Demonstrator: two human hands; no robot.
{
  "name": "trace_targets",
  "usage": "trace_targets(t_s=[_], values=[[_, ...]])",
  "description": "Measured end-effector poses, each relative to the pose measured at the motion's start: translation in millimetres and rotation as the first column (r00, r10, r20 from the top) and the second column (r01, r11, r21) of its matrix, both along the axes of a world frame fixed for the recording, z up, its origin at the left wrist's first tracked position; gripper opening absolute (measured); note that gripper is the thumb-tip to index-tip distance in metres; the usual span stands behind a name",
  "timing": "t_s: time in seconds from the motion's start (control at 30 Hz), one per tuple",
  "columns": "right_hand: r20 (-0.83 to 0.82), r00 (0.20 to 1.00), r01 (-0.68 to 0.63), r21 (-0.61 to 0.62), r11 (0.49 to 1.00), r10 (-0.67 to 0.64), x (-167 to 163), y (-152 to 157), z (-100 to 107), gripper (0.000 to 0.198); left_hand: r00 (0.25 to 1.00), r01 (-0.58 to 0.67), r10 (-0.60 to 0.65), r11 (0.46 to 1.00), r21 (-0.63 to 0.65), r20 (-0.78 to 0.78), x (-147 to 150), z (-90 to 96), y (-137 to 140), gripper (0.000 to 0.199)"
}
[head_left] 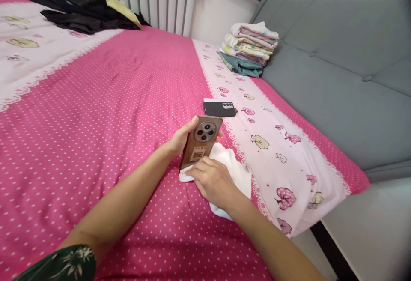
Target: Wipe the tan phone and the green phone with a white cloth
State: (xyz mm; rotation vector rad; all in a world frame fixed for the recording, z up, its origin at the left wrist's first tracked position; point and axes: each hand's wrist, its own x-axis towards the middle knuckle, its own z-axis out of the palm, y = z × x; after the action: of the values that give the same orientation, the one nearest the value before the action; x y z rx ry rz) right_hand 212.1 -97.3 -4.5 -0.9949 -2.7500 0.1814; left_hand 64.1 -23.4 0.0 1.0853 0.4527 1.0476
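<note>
A brown smartphone [189,141] with a large round camera block and a label on its back stands tilted above the bed. My left hand [180,139] grips it along its left side, the thumb near the top corner and fingertips showing at the far edge. At its lower end is a white cloth [233,167], which my right hand [210,178] holds bunched against the phone. The rest of the cloth drapes under my right hand onto the bed. Just beyond lies a dark phone [213,109] with its cameras facing up, on top of something pale.
The bed has a pink dotted cover [135,84] with printed pale bands. A stack of folded cloths [250,45] stands by the grey padded headboard [334,67]. Dark clothes [86,9] lie at the far left, before a white radiator [160,2].
</note>
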Motion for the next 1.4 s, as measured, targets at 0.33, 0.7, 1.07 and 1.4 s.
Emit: trace_targets(t_s=[0.33, 0.7, 1.07, 1.4], values=[[0.016, 1.0, 0.007, -0.007, 1.0, -0.007, 0.3, 0.1, 0.8, 0.025, 1.0, 0.001, -0.001, 1.0, -0.023, 0.014, 0.4, 0.2, -0.2, 0.078], [0.01, 1.0, 0.007, 0.004, 1.0, -0.007, 0.5, -0.4, 0.6, 0.024, 1.0, -0.003, 0.003, 1.0, -0.023, 0.007, 0.2, -0.2, 0.1, 0.078], [0.036, 0.999, 0.009, -0.016, 1.0, -0.008, -0.5, -0.3, 1.5, 0.025, 1.0, 0.002, -0.002, 1.0, -0.015, 0.026, 1.0, -0.9, 0.3, 0.076], [0.036, 0.999, 0.006, -0.023, 1.0, -0.005, -0.9, 0.1, 2.0, 0.026, 1.0, 0.004, -0.004, 0.999, -0.032, 0.017, 0.1, -1.0, 0.3, 0.078]])
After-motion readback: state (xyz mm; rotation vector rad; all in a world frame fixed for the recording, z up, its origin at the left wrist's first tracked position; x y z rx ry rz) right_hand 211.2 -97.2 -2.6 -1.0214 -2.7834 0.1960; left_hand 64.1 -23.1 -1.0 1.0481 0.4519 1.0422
